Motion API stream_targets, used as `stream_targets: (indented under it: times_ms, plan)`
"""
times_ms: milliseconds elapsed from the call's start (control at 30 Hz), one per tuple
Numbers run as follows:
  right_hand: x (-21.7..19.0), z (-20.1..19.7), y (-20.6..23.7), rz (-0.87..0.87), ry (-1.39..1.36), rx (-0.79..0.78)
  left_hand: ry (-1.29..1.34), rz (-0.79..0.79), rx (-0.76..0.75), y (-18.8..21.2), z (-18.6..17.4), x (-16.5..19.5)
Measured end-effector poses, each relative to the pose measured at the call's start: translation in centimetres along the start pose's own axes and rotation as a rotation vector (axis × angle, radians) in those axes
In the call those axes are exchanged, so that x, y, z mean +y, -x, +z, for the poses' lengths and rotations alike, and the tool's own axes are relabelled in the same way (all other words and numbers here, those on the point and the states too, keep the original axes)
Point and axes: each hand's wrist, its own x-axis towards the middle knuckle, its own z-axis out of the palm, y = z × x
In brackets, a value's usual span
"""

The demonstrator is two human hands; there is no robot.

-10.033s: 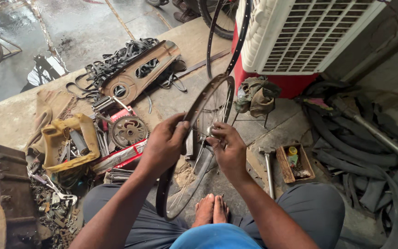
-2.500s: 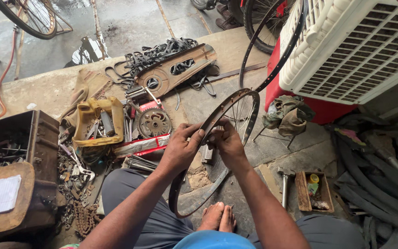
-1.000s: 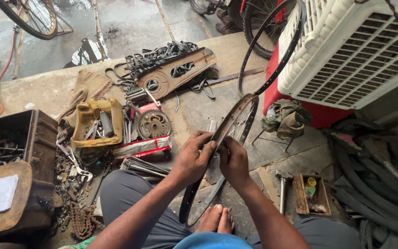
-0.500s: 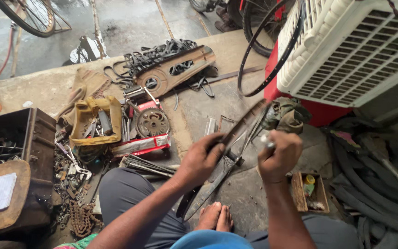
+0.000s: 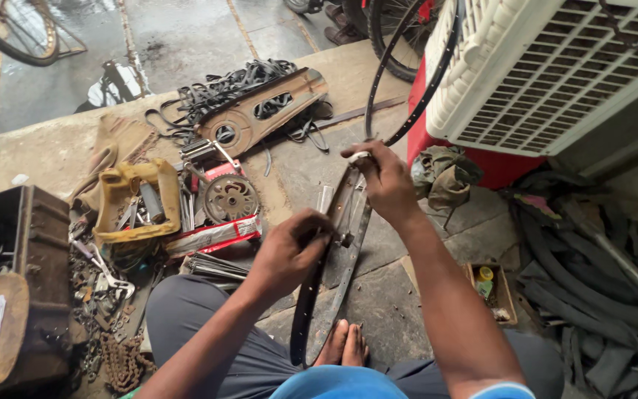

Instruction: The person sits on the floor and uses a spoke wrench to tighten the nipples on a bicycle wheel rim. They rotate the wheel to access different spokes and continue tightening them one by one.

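The bicycle wheel rim [image 5: 331, 277] stands on its edge on the concrete floor [image 5: 378, 295], seen almost edge-on, so it looks like a narrow dark band. Its long axis runs from the bare feet [image 5: 342, 344] up and away toward the white cooler [image 5: 555, 74]. The right hand [image 5: 384, 181] is closed on the top of the rim, and the left hand [image 5: 289, 251] is closed on its middle, near the hub. The spokes and hub are hard to make out behind the fingers. To the left of the rim lie a round sprocket [image 5: 230, 198], a yellow tool holder [image 5: 136, 199] and a rusty chain [image 5: 119, 362]. To the right of the rim lie a rag bundle [image 5: 444, 176] and black rubber tubes [image 5: 599, 288], partly cut off.
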Motion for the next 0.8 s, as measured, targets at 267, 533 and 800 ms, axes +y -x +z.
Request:
stream_targets:
  times_ms: [267,533,800]
  plan:
    - [1.3,1.6,0.6,-0.306,0.217,0.094,-0.499,0.306,0.336,1.0,-0.7,2.2]
    - [0.9,1.8,0.7,-0.335,0.248,0.061,-0.546,0.380,-0.133,1.7,4.1,3.2]
    - [0.5,1.0,1.5,-0.327,0.228,0.104,-0.462,0.134,0.199,-5.8,0.6,0.5]
